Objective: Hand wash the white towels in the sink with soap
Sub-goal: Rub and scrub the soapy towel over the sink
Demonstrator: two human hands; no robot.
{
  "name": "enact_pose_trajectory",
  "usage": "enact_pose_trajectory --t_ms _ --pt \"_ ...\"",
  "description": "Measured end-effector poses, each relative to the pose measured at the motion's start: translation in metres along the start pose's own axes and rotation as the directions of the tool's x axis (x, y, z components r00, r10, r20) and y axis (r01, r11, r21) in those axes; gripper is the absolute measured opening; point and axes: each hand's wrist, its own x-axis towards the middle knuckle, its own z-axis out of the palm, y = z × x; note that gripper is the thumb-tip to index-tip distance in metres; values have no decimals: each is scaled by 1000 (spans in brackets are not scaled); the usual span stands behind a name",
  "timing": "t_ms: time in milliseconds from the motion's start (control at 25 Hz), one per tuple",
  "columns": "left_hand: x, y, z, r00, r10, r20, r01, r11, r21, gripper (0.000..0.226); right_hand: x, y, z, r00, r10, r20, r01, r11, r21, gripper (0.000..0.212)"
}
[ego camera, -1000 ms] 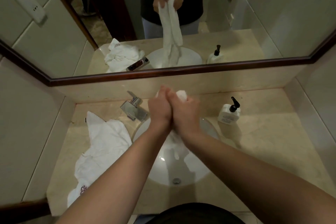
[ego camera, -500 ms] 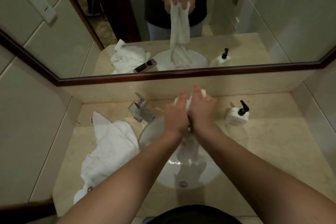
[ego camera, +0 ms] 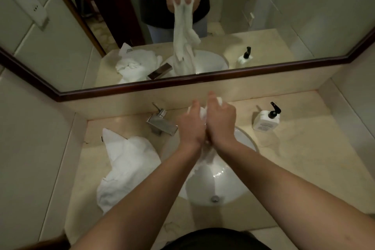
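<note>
Parted slightly since a second ago, when pressed palm to palm; now side by side above the sink (ego camera: 246,140), with more cloth showing between them. Largest first: beige counter (ego camera: 304,168) around that basin; heaped second towel (ego camera: 125,166) left of the sink, overlapping its rim; held towel (ego camera: 205,160) hanging straight down from the grip, long axis vertical, lower end trailing into the wet bowl, top bunched between the palms. Left hand (ego camera: 190,126) and right hand (ego camera: 221,122) both curled round the upper end, fingers bent over the cloth, equally near it. Faucet (ego camera: 162,124) at the sink's back left; soap bottle (ego camera: 266,119) well right of the sink, untouched. Probably mid-scrub or wringing, judging by the grip.
</note>
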Motion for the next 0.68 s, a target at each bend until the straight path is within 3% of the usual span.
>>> enact_pose_trajectory --t_ms 80,200,360,480,600,680 --pt "1 -1 -6 999 24 26 -25 1000 19 52 -3 0 5 998 8 -65 -6 1000 25 43" --pt "9 -6 -19 998 -68 -10 67 997 -39 52 -24 11 13 995 -86 47 90 992 -84 43" --pt "1 -9 -22 997 13 74 -17 998 57 50 -13 8 15 992 -29 -119 27 999 -18 46" --pt "5 -8 -30 997 -67 33 68 997 -46 51 -32 18 23 997 -79 -14 77 992 -95 44" --pt "-6 -17 -28 998 3 58 -2 1000 -22 55 -19 12 16 987 -38 -155 32 999 -38 49" --pt "-6 -13 -28 999 -26 34 28 998 -50 49 -25 13 18 988 -66 -142 64 998 -12 46"
